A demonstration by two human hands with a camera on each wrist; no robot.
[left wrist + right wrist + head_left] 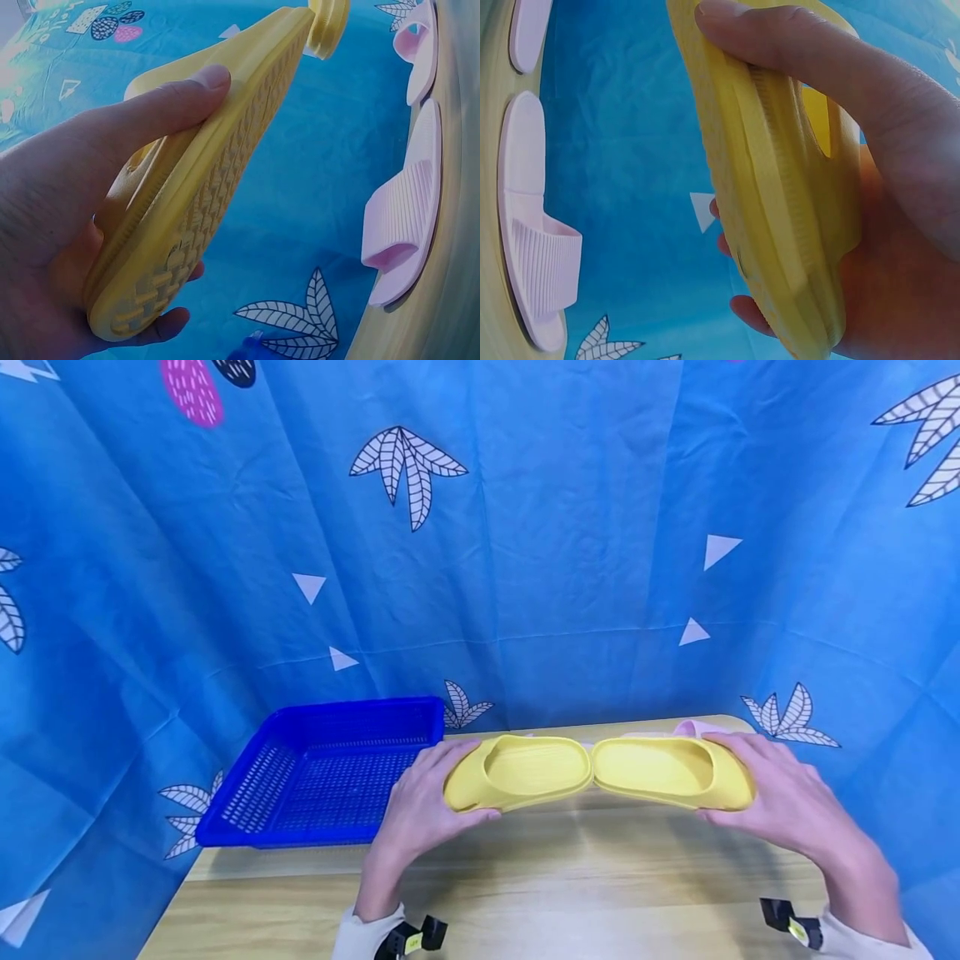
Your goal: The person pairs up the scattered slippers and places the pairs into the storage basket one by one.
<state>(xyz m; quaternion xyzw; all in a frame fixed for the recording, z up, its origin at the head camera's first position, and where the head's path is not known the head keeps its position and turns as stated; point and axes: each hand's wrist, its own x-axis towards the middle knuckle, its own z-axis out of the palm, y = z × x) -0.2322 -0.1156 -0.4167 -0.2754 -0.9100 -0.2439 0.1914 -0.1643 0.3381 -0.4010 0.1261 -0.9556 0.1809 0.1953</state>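
Note:
My left hand (422,802) grips one yellow slipper (536,766) by its toe end, thumb on the near side and fingers round the far side. A matching yellow slipper (651,766) is held the same way by my right hand (789,792). The heels point at each other and meet in the middle of the head view. Both slippers are raised over the table, foot openings facing the head camera. The left wrist view shows the woven-pattern sole (217,165) of the left slipper. Beyond them, a pink slipper (401,225) with a ribbed strap lies on the table.
A blue plastic basket (352,789) stands on the left of the wooden table (570,893), the left hand overlapping its right edge. A second pink slipper (424,56) lies in line with the first. A blue patterned curtain (570,543) hangs behind the table.

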